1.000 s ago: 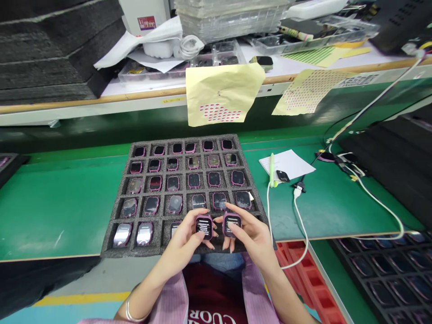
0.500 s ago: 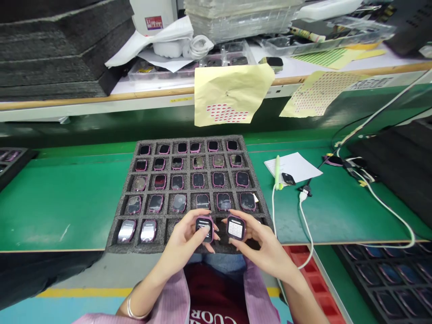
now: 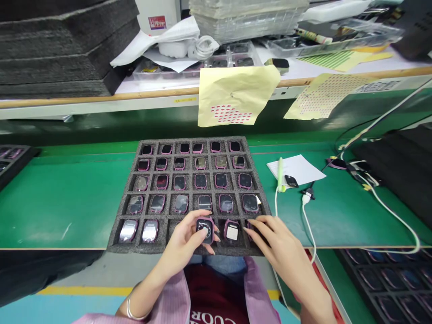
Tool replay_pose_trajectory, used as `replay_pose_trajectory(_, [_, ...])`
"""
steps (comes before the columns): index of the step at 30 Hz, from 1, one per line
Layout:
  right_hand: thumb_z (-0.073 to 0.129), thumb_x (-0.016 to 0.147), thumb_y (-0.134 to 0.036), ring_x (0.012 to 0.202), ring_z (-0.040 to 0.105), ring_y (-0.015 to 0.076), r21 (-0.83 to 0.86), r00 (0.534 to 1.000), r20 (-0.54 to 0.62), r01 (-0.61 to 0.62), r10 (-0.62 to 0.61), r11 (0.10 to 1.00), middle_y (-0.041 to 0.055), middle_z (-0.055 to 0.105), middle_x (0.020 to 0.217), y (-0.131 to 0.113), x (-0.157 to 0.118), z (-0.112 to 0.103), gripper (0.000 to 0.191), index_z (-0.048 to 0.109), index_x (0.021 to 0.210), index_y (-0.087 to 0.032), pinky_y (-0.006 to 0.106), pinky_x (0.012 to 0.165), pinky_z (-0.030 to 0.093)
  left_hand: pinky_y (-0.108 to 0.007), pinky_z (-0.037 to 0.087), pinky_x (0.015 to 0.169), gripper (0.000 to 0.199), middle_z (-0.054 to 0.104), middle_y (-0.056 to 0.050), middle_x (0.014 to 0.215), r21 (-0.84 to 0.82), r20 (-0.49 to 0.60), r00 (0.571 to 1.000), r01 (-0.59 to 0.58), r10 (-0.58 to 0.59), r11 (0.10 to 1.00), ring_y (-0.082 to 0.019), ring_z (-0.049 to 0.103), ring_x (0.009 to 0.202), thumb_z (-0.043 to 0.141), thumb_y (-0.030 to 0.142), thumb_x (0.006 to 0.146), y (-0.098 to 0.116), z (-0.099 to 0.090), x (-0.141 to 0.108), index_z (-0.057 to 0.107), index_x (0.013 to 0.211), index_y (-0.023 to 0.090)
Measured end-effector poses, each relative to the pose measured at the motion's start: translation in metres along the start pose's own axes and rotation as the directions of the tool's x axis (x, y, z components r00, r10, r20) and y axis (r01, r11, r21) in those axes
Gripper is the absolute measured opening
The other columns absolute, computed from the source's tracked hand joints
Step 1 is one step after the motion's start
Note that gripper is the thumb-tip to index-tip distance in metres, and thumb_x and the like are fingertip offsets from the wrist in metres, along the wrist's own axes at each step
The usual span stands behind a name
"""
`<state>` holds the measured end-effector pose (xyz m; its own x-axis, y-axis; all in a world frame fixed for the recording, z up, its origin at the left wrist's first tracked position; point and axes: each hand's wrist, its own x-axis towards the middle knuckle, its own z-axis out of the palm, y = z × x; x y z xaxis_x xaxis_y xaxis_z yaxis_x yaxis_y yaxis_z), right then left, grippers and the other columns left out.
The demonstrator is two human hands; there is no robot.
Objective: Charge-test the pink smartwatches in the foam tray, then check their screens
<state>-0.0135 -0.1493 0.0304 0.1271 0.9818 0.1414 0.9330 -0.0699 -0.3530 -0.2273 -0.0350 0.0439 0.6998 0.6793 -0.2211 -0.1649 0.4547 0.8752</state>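
Observation:
My left hand [image 3: 189, 236] grips a purple-framed smartwatch [image 3: 204, 231] above the front row of the foam tray [image 3: 168, 249]. Its lit screen shows a round dial, and my thumb rests on the glass. Just right of it, another smartwatch [image 3: 232, 231] with a lit white page lies in a front-row compartment. At the front right corner compartment, my right hand [image 3: 275, 238] has its fingertips closed on the edge of a smartwatch, mostly hidden under the fingers. More purple smartwatches with dark screens fill the rows behind. Two in the front left, including one smartwatch [image 3: 128, 231], reflect bright light.
A green pen-like tool [image 3: 280, 174] with a white cable lies on white paper [image 3: 303, 170] to the right. Cables and a USB plug [image 3: 307, 195] are beyond it. Black foam trays [image 3: 50, 49] are stacked on the shelf, where a yellow sheet [image 3: 236, 96] hangs down.
My right hand has let go of the lit smartwatch, which now lies in the tray, and has moved right to the corner compartment. The left watch's screen changed from text to a dial.

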Motion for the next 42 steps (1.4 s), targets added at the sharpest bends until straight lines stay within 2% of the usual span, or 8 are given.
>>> replay_pose_trajectory(6, [0.021,0.101,-0.048,0.081,0.057,0.0319,-0.193,0.977,-0.113,-0.2,0.18,0.961,0.0156,0.056,0.09,-0.007,-0.013,0.013,0.054,0.061,0.109,-0.014,0.043,0.062,0.051,-0.026,0.057,0.062,0.036,0.062,-0.007,0.097,0.024,0.023,1.0,-0.012,0.011,1.0,-0.019,0.063,0.085,0.062,0.027,0.087,-0.005,-0.001,0.001,0.051,0.121,0.021])
replay_pose_trajectory(11, [0.04,0.099,-0.044,0.089,0.06,0.029,0.164,0.957,-0.109,-0.25,0.269,0.954,0.0126,0.059,0.098,-0.01,-0.017,0.017,0.036,0.052,0.12,-0.017,0.041,0.076,0.051,-0.026,0.056,0.063,0.034,0.062,-0.008,0.099,0.036,0.01,1.0,-0.001,0.0,0.999,-0.019,0.062,0.085,0.061,0.027,0.088,-0.005,0.002,0.002,0.052,0.12,0.021])
replay_pose_trajectory(16, [0.058,0.092,-0.035,0.078,0.06,0.021,0.558,0.95,-0.04,-0.236,0.31,0.796,0.0074,0.061,0.093,-0.008,-0.016,0.005,0.015,0.062,0.093,-0.021,0.03,0.067,0.05,-0.025,0.055,0.062,0.037,0.061,-0.008,0.098,0.073,-0.026,1.0,0.006,-0.004,0.997,-0.019,0.061,0.084,0.061,0.028,0.087,-0.006,0.004,0.001,0.051,0.122,0.02])
replay_pose_trajectory(19, [0.06,0.092,-0.032,0.075,0.061,0.018,0.801,0.933,-0.023,-0.197,0.358,0.566,0.0086,0.065,0.1,-0.013,-0.012,0.0,0.014,0.061,0.099,-0.02,0.027,0.06,0.051,-0.021,0.051,0.056,0.04,0.06,-0.006,0.096,0.112,-0.052,0.999,0.004,0.001,0.994,-0.015,0.06,0.078,0.064,0.028,0.086,-0.01,0.006,0.002,0.049,0.122,0.022])
replay_pose_trajectory(23, [0.06,0.092,-0.036,0.043,0.048,0.0071,0.977,0.95,0.181,-0.204,0.254,0.066,0.0079,0.069,0.091,-0.024,-0.004,0.005,0.035,0.052,0.123,-0.021,0.017,0.035,0.038,-0.017,0.045,0.051,0.043,0.055,-0.002,0.092,0.182,-0.088,0.996,0.016,0.0,0.983,-0.011,0.056,0.069,0.066,0.026,0.084,-0.016,0.01,0.003,0.048,0.123,0.024])
replay_pose_trajectory(28, [0.063,0.09,-0.034,0.069,0.064,0.0169,0.919,0.965,0.262,-0.245,0.015,-0.309,0.0122,0.065,0.111,-0.032,0.005,0.015,0.047,0.048,0.135,-0.029,0.021,0.042,0.051,-0.017,0.044,0.053,0.042,0.051,0.001,0.087,0.227,-0.105,0.994,0.009,0.015,0.974,-0.009,0.053,0.063,0.064,0.024,0.084,-0.018,0.009,0.003,0.047,0.123,0.022])
replay_pose_trajectory(32, [0.069,0.086,-0.029,0.056,0.06,0.0111,0.915,0.975,0.217,-0.184,0.053,-0.359,0.0099,0.068,0.103,-0.034,0.005,0.02,0.032,0.063,0.118,-0.025,0.018,0.039,0.05,-0.017,0.042,0.051,0.041,0.05,0.001,0.086,0.244,-0.115,0.993,0.023,0.005,0.969,-0.008,0.052,0.063,0.062,0.023,0.084,-0.015,0.008,0.001,0.046,0.122,0.023])
replay_pose_trajectory(42, [0.069,0.086,-0.03,0.053,0.063,0.0118,0.887,0.976,0.216,-0.201,-0.011,-0.417,0.0086,0.069,0.096,-0.03,0.009,0.023,0.038,0.061,0.123,-0.029,0.015,0.034,0.047,-0.018,0.036,0.05,0.034,0.05,0.002,0.091,0.32,-0.114,0.993,0.04,-0.003,0.947,-0.005,0.042,0.055,0.059,0.016,0.083,-0.014,0.015,-0.001,0.046,0.114,0.023])
